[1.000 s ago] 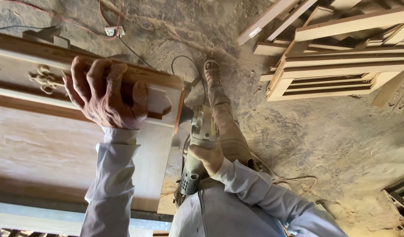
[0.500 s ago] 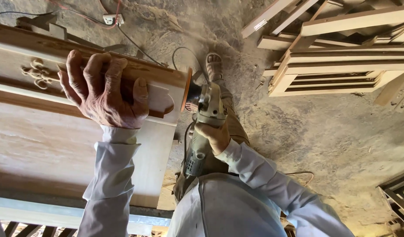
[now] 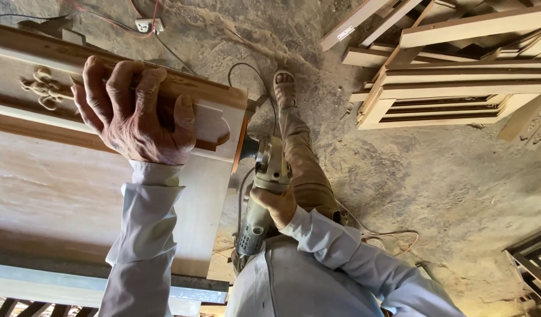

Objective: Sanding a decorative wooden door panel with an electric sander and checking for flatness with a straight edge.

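Right hand [image 3: 277, 202] was wrapped tight around the body of an angle grinder [image 3: 264, 194], fingers curled under it; the grinder's sanding disc [image 3: 240, 144] stood on edge, touching or just short of the right-hand edge of a carved wooden door panel [image 3: 76, 194], exact contact could not be told; grinder's tail pointed back toward the person's light shirt, its cord [image 3: 247, 73] looping away across the floor. Left hand [image 3: 135, 117] was clamped over the far rail of the panel, four fingers hooked over the top edge, thumb lying on the raised moulding near the right corner; a carved scroll ornament [image 3: 42, 88] sat just left of that hand. Panel lay flat on a metal-edged support at the near side; right leg in tan trousers and a sandalled foot [image 3: 284, 85] stretched out beside the panel's right edge. Farther right on the dusty concrete floor [image 3: 435, 188], a stack of louvred wooden frames [image 3: 452, 88] lay well apart; a white socket block [image 3: 146, 24] lay at the far left.
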